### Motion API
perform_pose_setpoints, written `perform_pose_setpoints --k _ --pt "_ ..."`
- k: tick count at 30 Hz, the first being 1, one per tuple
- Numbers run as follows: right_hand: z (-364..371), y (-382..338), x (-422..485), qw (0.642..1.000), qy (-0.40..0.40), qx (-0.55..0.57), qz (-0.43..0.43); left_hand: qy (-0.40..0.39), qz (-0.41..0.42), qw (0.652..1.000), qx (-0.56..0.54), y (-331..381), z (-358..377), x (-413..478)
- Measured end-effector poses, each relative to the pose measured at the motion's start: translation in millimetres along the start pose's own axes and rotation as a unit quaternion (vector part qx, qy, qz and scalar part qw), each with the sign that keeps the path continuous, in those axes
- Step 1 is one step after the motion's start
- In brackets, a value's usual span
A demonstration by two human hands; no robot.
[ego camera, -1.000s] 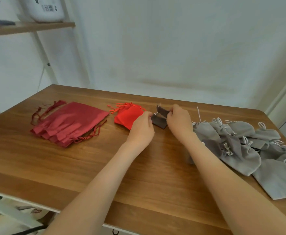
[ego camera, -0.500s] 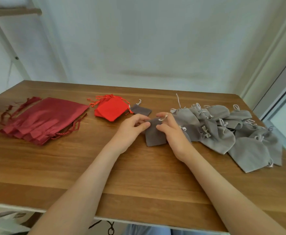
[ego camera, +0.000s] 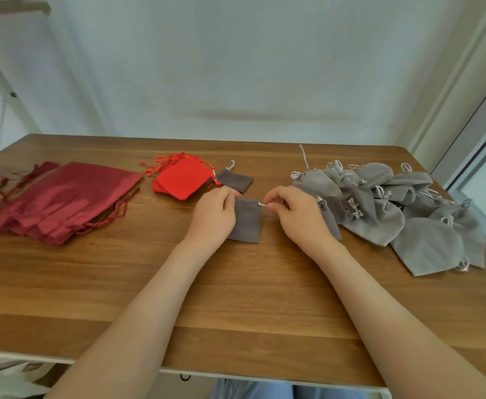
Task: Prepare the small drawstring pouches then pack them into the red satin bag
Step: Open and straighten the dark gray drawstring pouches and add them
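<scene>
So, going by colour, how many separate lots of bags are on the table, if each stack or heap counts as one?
Dark red satin bags: 1 stack
Bright red pouches: 1 stack
Dark grey pouches: 2 singles, the held pouch and the far pouch
Light grey pouches: 1 heap
Total: 5 lots; bags inside the stacks and heap cannot be counted.

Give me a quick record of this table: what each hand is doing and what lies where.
left hand: holds the top edge of a dark grey pouch
right hand: pinches its white cord
far left: dark red satin bags
back middle: red pouches, second dark pouch beside them
right: pile of light grey pouches
surface: wooden table
</scene>
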State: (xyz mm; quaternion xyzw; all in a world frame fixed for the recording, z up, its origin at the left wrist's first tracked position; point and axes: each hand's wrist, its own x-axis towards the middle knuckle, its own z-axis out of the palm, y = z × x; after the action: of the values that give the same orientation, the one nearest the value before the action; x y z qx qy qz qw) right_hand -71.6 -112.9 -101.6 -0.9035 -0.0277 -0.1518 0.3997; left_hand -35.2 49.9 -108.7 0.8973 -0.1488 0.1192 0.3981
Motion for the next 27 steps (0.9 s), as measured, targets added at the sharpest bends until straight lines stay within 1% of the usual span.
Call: perform_pose_setpoints --k 3,7,12,15,17,19,21,22,23,25,27 --pt "0.8 2.7 1.0 1.000 0.007 -0.030 -0.006 0.007 0.032 0.999 0.038 -3.5 4.0 1.0" --pt "0.0 6.0 0.6 0.998 0.040 -0.052 0.023 0.066 0.078 0.992 0.075 -9.8 2.3 -0.4" --pt "-0.3 6.3 -0.4 0.993 0.085 -0.061 0.050 0.150 0.129 0.977 0.085 -12.0 -6.6 -2.1" --pt "-1.6 6.4 1.0 0.994 0.095 -0.031 0.049 0.188 0.175 0.957 0.135 -8.5 -6.7 -4.6" --pt "-4.2 -0.8 0.4 0.995 0.095 0.010 0.010 0.179 0.209 0.952 0.132 -7.2 -4.5 -3.9" --pt "-8.1 -10.1 -1.2 0.996 0.063 0.062 -0.030 0.155 0.235 0.953 0.110 -3.7 -2.0 -3.6" --pt "-9.3 -18.5 -3.2 0.994 -0.015 0.105 -0.031 0.141 0.249 0.954 0.091 0.1 -0.4 -4.4" --pt "-8.0 -19.6 -3.8 0.993 -0.047 0.101 -0.033 0.141 0.249 0.954 0.088 1.7 -0.3 -5.3" --pt "-5.8 -19.3 -4.1 0.994 -0.060 0.081 -0.043 0.143 0.247 0.954 0.089 2.9 -0.7 -6.3" --pt "-2.6 -17.6 -4.6 0.995 -0.048 0.048 -0.067 0.158 0.248 0.950 0.101 4.3 -1.4 -7.9" --pt "-3.2 -19.6 -4.8 0.996 -0.035 0.056 -0.066 0.177 0.250 0.945 0.118 5.7 -2.1 -9.8"
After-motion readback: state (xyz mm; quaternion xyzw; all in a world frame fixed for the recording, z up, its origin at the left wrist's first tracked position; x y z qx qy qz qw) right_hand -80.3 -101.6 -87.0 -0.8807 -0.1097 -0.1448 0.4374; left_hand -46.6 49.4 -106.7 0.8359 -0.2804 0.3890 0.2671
